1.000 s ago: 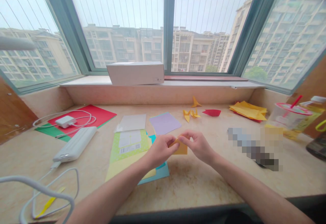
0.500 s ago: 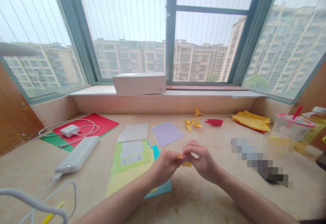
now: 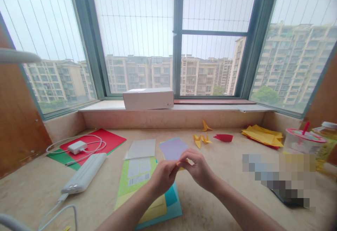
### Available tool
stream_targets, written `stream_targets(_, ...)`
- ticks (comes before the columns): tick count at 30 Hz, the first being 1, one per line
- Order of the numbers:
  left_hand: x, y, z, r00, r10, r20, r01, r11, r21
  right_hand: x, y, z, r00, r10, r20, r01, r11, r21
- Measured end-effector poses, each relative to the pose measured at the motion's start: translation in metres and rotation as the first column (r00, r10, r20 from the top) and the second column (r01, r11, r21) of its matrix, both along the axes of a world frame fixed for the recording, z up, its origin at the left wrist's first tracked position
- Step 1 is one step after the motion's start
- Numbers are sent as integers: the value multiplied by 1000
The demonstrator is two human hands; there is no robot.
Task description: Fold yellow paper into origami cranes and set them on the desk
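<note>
My left hand [image 3: 165, 175] and my right hand [image 3: 197, 168] meet at the middle of the table, fingertips touching. Between them they pinch a small piece of yellow paper [image 3: 187, 161], mostly hidden by the fingers. Under my left forearm lie a light-green patterned packet [image 3: 122, 178] and pale yellow and blue sheets [image 3: 173, 197]. Just behind my hands is a stack of purple paper squares [image 3: 172, 148]. Farther back stand several folded yellow paper pieces [image 3: 206, 126], with a folded red paper piece [image 3: 223, 138] to their right.
At left, a white power bank [image 3: 85, 173] and a charger [image 3: 77, 147] with cables lie by red and green sheets [image 3: 110, 138]. At right are yellow papers [image 3: 263, 135], a lidded cup [image 3: 297, 143], a bottle [image 3: 328, 133] and a blurred-out object [image 3: 279, 185]. A white box [image 3: 149, 99] sits on the sill.
The camera view has tilted up, so the table sits lower in the picture. Both hands have shifted slightly left, still pinching the yellow paper, and less of it shows.
</note>
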State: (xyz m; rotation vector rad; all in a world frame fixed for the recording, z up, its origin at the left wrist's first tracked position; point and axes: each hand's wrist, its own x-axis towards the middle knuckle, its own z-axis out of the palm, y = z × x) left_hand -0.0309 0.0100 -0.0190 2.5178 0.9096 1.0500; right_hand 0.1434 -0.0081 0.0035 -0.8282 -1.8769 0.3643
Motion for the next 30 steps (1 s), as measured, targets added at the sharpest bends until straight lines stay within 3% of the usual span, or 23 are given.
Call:
stream_targets(5,0,-4,5,993,40,-115,-29,995,91,3,-13,-13,989,-142,35,138,986,94)
stream_targets(12,-1,-4,9,992,94,-78,-81,984,156,-1,-22,-16,955,-295,-28,296,953,55)
stream_targets(17,2,-4,7,993,108,-46,-93,962,255,-4,-19,-16,975,-211,-72,203,973,-111)
stream_targets(20,7,-6,5,996,82,-38,-69,960,273,-4,-18,-17,972,-199,-127,185,976,-116)
stream_targets(26,11,-8,4,997,48,65,-57,987,149,10,-12,-17,954,-228,-192,207,970,-126)
stream_targets(28,12,-5,3,977,76,199,-84,996,31,17,-8,-18,957,-212,-197,186,972,-146)
stream_targets(30,13,-3,3,939,89,332,-29,983,-182,21,-6,-20,961,-192,-201,158,972,-172)
